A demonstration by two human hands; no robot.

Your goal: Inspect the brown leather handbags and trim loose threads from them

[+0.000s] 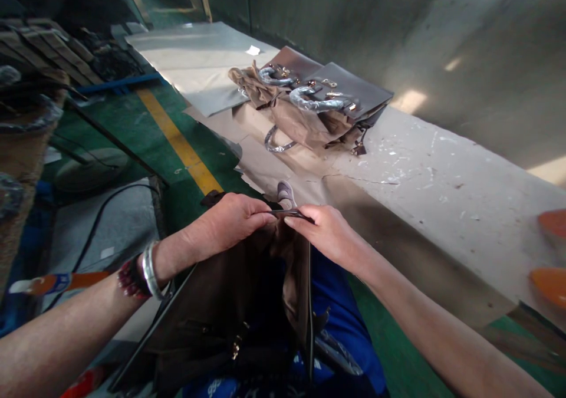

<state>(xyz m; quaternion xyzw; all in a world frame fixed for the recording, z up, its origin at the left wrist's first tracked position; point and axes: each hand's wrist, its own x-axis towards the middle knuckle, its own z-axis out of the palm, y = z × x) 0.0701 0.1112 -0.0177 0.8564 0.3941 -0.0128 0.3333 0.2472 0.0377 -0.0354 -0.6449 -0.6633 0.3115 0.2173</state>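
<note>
A dark brown handbag [207, 303] rests on my lap with its mouth facing me and its dark inside showing. My left hand [234, 218] pinches the far rim of the bag between thumb and fingers. A short way to the right, my right hand [331, 230] pinches the same rim. Between the two thumbs a thin, dark stretch of that edge runs level. Crumpled brown paper or lining hangs inside below my fingers; I cannot tell which. Gold-coloured hardware [239, 342] glints low on the bag.
Ahead to the right stands a long table [424, 180] covered in pale sheeting. Finished-looking handbags [367, 91] with plastic-wrapped handles lie on it amid brown paper [305, 121]. At left are an orange bottle [84, 281] and a cluttered bench [22, 144]. Orange objects [550, 286] sit at far right.
</note>
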